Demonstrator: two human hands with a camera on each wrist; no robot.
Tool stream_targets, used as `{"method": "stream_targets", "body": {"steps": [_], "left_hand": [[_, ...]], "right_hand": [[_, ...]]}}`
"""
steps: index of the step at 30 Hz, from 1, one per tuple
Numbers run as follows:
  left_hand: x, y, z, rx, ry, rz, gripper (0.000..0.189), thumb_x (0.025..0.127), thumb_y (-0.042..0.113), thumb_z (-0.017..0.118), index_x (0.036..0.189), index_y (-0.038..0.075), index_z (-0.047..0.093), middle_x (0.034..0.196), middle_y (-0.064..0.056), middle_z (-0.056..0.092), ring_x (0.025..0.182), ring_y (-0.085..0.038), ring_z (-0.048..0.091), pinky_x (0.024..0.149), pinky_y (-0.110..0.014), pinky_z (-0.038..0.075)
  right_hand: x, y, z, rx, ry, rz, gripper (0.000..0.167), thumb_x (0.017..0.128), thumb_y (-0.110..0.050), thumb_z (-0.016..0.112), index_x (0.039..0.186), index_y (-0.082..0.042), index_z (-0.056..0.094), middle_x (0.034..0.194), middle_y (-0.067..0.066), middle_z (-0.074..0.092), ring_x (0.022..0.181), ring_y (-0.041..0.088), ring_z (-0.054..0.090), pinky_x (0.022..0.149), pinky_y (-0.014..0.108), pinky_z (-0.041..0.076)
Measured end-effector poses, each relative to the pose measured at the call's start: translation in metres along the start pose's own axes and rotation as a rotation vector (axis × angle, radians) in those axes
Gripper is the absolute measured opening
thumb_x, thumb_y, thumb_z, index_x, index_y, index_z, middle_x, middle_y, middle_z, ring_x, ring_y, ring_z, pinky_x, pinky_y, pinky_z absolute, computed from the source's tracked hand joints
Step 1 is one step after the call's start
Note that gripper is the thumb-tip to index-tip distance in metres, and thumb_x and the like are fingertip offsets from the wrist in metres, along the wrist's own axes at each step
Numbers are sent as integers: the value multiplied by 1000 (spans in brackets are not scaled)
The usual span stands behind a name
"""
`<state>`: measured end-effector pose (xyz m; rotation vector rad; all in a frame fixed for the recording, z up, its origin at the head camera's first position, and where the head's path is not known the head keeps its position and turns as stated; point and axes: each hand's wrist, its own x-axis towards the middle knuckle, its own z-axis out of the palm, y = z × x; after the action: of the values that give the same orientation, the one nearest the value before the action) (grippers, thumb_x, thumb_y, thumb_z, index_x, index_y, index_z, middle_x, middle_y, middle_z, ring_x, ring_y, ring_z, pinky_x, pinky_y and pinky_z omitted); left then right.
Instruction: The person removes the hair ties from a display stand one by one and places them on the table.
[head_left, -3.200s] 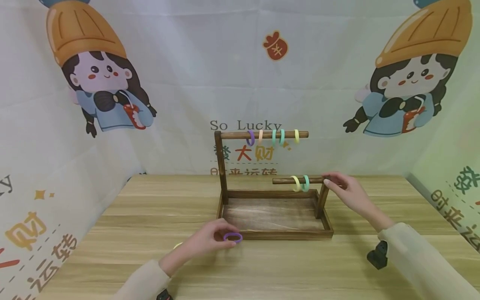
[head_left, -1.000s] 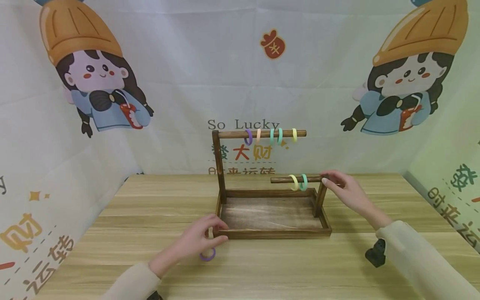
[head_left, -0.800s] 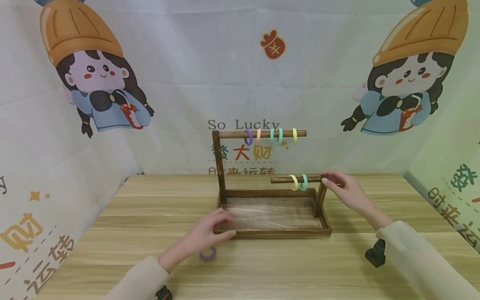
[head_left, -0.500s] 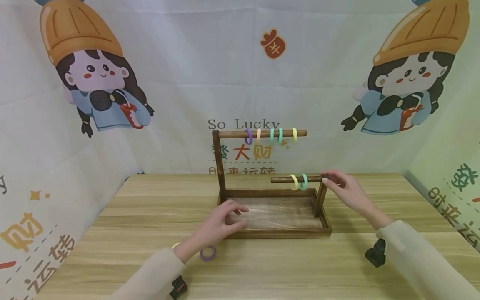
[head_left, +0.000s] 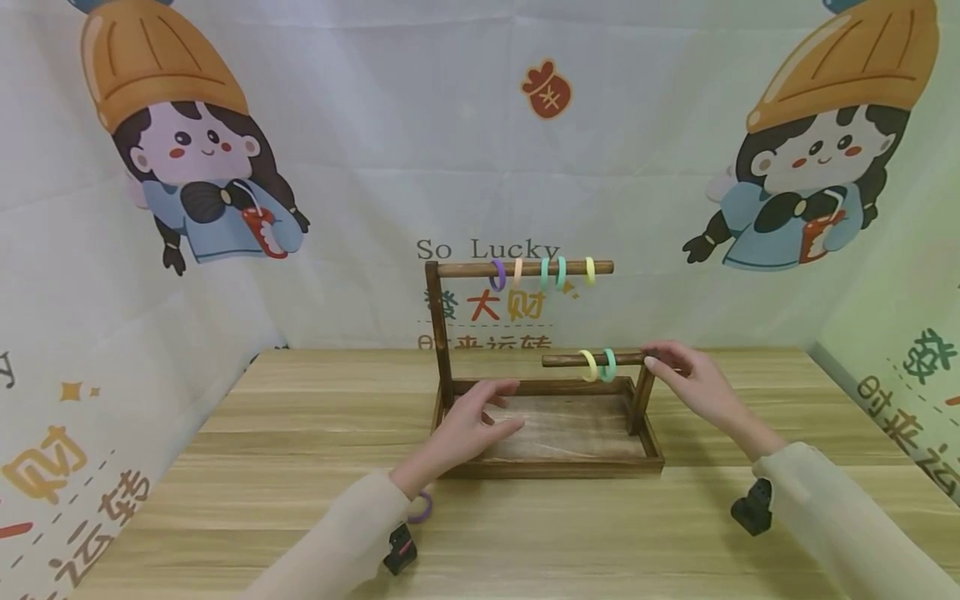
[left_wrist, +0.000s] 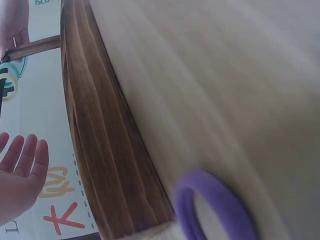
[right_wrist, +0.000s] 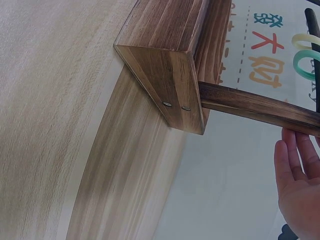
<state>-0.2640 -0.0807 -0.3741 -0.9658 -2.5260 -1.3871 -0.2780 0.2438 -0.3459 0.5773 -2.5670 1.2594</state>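
Observation:
My left hand (head_left: 465, 425) hovers over the left part of a dark wooden stand's tray (head_left: 570, 469), fingers loosely bent and holding nothing. A purple hair tie (head_left: 430, 505) lies on the table, partly hidden by my left sleeve; the left wrist view shows this purple hair tie (left_wrist: 215, 192) beside the tray. My right hand (head_left: 701, 385) grips the top of the stand's short right post (head_left: 642, 400), thumb in front. On the low bar (head_left: 558, 361) hang a yellow hair tie (head_left: 588, 367) and a green hair tie (head_left: 609, 365).
The stand's taller left post (head_left: 441, 333) carries a high bar (head_left: 468, 270) with purple (head_left: 498, 275), peach, green and yellow hair ties. A printed cloth (head_left: 360, 208) hangs behind the wooden table (head_left: 300, 417). Black wrist cameras (head_left: 401, 550) sit at both sleeves.
Earlier my left hand pinched the purple hair tie; it now lies on the table. That hand has moved right and away from me, over the tray. My right hand keeps its hold.

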Motion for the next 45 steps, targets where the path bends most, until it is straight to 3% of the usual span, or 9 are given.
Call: {"method": "stream_targets", "body": {"steps": [5, 16, 27, 31, 36, 45], "left_hand": [[12, 2, 5, 11, 0, -48, 52, 82, 21, 64, 126, 3, 44, 116, -7, 50, 100, -23, 50, 74, -34, 47], [38, 8, 19, -96, -15, -121, 59, 83, 26, 62, 133, 8, 36, 127, -10, 42, 107, -25, 48, 80, -32, 46], [54, 25, 31, -154, 23, -184, 63, 81, 32, 64, 134, 18, 34, 132, -1, 36, 116, -17, 38, 89, -36, 40], [61, 29, 31, -106, 46, -151, 57, 81, 32, 64, 131, 17, 41, 126, 1, 41, 115, -14, 38, 89, -34, 39], [70, 31, 33, -23, 55, -92, 50, 81, 26, 65, 125, 10, 48, 116, -6, 46, 104, -17, 44, 85, -34, 40], [79, 35, 44, 156, 94, -31, 49, 79, 33, 66, 120, 8, 53, 114, -4, 52, 105, -18, 47, 88, -29, 39]], "right_hand": [[-1, 0, 0, 2, -5, 8, 40, 93, -29, 44, 120, 0, 49, 111, 18, 54, 99, 31, 51, 78, 46, 43], [-1, 0, 0, 7, -9, 14, 41, 93, -30, 44, 121, 0, 49, 111, 18, 54, 99, 30, 51, 78, 46, 43], [-1, -1, 1, 7, -6, 9, 40, 93, -29, 44, 120, 0, 49, 110, 17, 55, 98, 29, 51, 78, 45, 43], [-1, -1, 0, 9, -4, 6, 40, 94, -29, 44, 120, 1, 49, 110, 17, 55, 99, 29, 51, 78, 44, 43], [-1, -1, 0, 15, -5, 1, 40, 94, -28, 44, 120, 1, 49, 111, 18, 54, 100, 30, 51, 79, 46, 42], [0, 1, 0, 9, -3, -5, 39, 94, -28, 44, 120, 0, 49, 110, 17, 55, 99, 29, 51, 79, 46, 42]]}}
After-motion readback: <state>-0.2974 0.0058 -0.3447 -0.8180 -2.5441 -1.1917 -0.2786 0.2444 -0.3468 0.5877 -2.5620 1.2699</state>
